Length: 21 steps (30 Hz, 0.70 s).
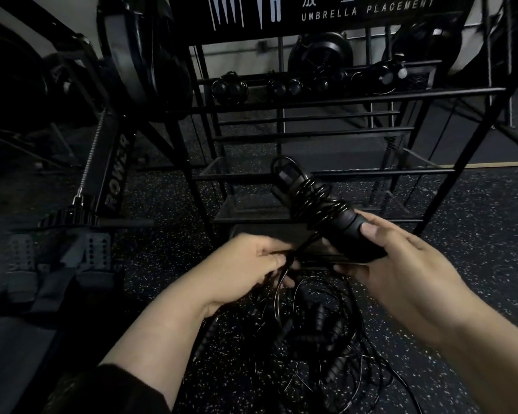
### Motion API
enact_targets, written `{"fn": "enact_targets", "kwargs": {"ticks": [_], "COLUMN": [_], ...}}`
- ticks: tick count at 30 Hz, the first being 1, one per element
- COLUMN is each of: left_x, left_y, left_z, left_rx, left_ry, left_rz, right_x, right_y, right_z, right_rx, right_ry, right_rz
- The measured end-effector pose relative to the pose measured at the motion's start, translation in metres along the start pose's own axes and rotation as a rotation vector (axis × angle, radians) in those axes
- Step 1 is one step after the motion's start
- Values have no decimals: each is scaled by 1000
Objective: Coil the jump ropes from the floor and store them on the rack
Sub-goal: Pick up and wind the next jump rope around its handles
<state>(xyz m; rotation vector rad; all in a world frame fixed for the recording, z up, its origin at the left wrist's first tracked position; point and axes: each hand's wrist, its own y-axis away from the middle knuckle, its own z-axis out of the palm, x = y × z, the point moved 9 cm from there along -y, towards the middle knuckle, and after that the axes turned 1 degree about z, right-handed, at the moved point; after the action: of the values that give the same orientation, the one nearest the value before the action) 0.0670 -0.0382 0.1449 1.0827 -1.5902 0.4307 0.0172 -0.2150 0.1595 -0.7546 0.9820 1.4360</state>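
At centre frame the right hand (401, 264) grips the jump rope handles (326, 210), cord already wound round them, in front of the rack (341, 97). The left hand (251, 264) pinches the loose cord (284, 264). Best keep that cord taut and lay each turn beside the last (slack would tangle with the ropes on the floor (311, 339), lower centre).
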Motion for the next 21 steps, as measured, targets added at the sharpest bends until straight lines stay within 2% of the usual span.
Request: {"fn": "enact_targets", "kwargs": {"ticks": [5, 12, 21], "left_x": [-11, -10, -22], "left_y": [-4, 0, 1], "left_z": [-5, -20, -29], "left_rx": [67, 219, 342], "left_ry": [11, 164, 205], "left_rz": [-58, -88, -155], "right_x": [-8, -10, -22], "right_y": [1, 0, 5], "right_z": [-7, -20, -19], "right_rx": [74, 201, 239], "right_ry": [64, -248, -326], "right_rz": [-37, -41, -130]}}
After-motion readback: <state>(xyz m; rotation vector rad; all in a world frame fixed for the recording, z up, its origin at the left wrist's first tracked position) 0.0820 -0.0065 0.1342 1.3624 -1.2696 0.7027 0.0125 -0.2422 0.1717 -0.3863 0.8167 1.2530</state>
